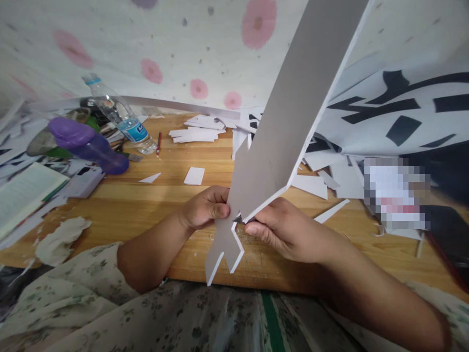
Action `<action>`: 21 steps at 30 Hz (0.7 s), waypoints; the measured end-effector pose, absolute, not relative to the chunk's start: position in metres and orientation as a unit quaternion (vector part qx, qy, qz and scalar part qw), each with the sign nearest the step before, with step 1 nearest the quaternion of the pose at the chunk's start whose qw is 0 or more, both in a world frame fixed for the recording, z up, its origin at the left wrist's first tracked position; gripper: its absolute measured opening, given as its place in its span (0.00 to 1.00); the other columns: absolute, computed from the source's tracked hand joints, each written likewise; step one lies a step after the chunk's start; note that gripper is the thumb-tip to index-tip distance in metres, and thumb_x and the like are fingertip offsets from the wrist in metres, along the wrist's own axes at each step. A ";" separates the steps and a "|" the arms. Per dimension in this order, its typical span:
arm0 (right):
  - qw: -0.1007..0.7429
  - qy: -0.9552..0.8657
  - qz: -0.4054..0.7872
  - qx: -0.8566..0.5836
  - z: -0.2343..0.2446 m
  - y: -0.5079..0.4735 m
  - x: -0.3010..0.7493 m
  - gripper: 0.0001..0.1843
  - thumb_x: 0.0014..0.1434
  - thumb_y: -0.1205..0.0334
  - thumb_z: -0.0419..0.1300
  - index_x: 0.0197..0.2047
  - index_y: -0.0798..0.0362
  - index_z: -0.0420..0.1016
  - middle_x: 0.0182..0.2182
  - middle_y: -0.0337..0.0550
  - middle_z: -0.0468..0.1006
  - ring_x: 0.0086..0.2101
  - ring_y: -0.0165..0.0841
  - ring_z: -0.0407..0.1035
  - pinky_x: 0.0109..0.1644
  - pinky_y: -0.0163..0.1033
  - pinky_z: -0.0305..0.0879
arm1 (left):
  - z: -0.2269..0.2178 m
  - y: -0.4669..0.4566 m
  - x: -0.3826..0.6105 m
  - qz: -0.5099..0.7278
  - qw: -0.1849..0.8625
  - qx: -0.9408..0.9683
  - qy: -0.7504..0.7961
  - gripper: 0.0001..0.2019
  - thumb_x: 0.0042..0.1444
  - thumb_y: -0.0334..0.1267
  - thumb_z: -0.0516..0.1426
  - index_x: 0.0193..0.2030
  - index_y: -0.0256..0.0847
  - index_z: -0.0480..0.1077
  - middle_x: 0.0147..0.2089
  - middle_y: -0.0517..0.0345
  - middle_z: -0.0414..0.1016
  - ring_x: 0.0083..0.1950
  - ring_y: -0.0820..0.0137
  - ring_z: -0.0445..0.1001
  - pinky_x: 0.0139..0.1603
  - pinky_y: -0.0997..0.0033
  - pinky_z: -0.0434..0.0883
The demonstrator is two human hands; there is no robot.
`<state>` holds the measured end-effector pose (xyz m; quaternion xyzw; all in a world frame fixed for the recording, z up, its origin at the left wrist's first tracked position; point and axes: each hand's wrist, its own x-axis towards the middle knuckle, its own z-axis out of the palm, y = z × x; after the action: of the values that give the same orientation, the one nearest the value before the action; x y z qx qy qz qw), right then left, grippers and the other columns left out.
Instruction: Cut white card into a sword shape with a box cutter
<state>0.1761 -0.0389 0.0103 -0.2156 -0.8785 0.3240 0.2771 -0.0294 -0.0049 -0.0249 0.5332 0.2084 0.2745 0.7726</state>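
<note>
A long white foam board piece (286, 98) stands tilted in front of me, with notches cut into its narrow lower end. My left hand (207, 208) pinches its left edge, thumb on the near face. On the other side, my right hand (289, 227) is closed around a knife. Only the small dark tip of the knife blade (238, 219) shows, at the inner corner of a notch in the board. The knife's handle is hidden behind the board and my fingers.
A clear water bottle (134, 128), a purple bottle (91, 144) and a red pencil (159, 143) are at the back left. An open book (27, 195) lies at left. White offcuts (200, 129) are scattered on the wooden table (146, 205). Black-patterned white sheets (410, 107) stand at right.
</note>
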 end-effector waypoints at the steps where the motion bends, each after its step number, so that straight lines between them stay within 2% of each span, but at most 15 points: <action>1: 0.274 -0.880 0.324 -0.215 0.010 -0.039 0.176 0.12 0.69 0.59 0.47 0.39 0.54 0.67 0.34 0.45 0.75 0.34 0.32 0.68 0.39 0.35 0.61 | -0.024 -0.005 -0.029 0.274 0.773 0.532 0.210 0.24 0.42 0.58 0.67 0.23 0.35 0.74 0.18 0.58 0.72 0.17 0.75 0.67 0.18 0.78 0.60; 6: 0.249 -0.887 0.321 -0.217 0.010 -0.039 0.176 0.15 0.70 0.56 0.45 0.37 0.54 0.68 0.31 0.43 0.74 0.31 0.31 0.65 0.36 0.35 0.60 | -0.019 -0.006 -0.026 0.279 0.776 0.526 0.210 0.24 0.41 0.58 0.68 0.20 0.36 0.72 0.17 0.60 0.70 0.17 0.76 0.65 0.18 0.78 0.60; 15: 0.221 -0.902 0.299 -0.221 0.008 -0.040 0.175 0.16 0.69 0.54 0.44 0.35 0.52 0.64 0.31 0.43 0.69 0.31 0.32 0.61 0.38 0.37 0.58 | -0.021 -0.007 -0.027 0.280 0.783 0.514 0.210 0.23 0.41 0.57 0.68 0.23 0.35 0.74 0.18 0.60 0.70 0.17 0.76 0.65 0.18 0.78 0.60; 21: 0.223 -0.888 0.356 -0.183 0.008 -0.039 0.175 0.17 0.70 0.53 0.43 0.33 0.53 0.63 0.28 0.39 0.65 0.29 0.29 0.58 0.35 0.34 0.57 | -0.020 -0.007 -0.029 0.272 0.786 0.514 0.208 0.22 0.39 0.56 0.69 0.26 0.35 0.76 0.21 0.57 0.73 0.20 0.74 0.68 0.21 0.77 0.63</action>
<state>0.1754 -0.0392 0.0084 -0.1833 -0.8885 0.3565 0.2234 -0.0285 -0.0066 -0.0197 0.5145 0.2078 0.2722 0.7861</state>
